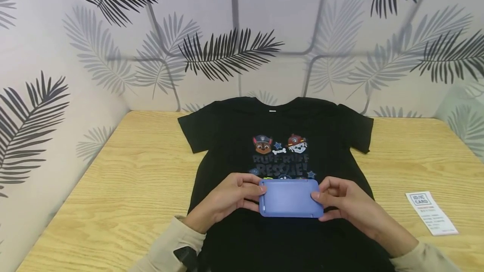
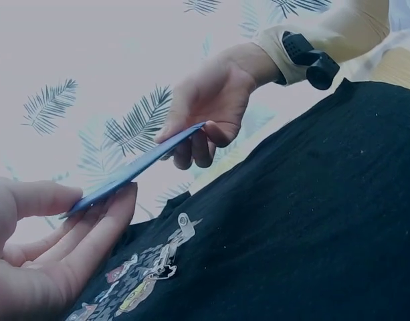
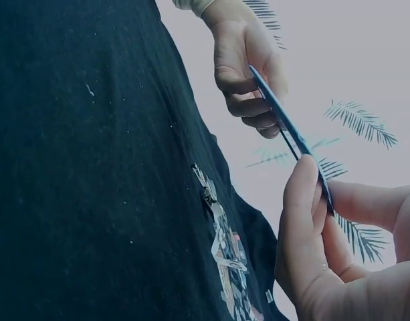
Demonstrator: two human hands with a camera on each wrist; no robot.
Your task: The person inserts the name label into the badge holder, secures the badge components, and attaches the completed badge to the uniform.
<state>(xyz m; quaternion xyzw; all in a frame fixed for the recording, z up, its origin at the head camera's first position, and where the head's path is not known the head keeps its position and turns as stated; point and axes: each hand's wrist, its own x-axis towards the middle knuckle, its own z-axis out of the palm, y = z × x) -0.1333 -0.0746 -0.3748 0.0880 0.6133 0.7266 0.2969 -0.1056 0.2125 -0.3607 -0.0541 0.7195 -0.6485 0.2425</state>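
A flat blue card holder [image 1: 291, 198] is held level above a black T-shirt [image 1: 234, 137] in the head view. My left hand [image 1: 234, 196] pinches its left end, thumb on the upper face and fingers beneath. At the other end, my right hand [image 1: 349, 205] grips it between thumb and fingers. Both wrist views show the card holder [image 2: 134, 168] almost edge-on, apart from the shirt. Cartoon dogs and lettering [image 1: 281, 158] decorate the shirt's chest, and the card holder hides the lower part of that print.
The T-shirt lies spread on a wood-grain table [image 1: 140, 171], collar toward the back. A white printed paper slip [image 1: 432, 213] marked "ID/IC CARD" lies to the right of it. Leaf-patterned cloth [image 1: 264, 16] hangs behind the table's far edge.
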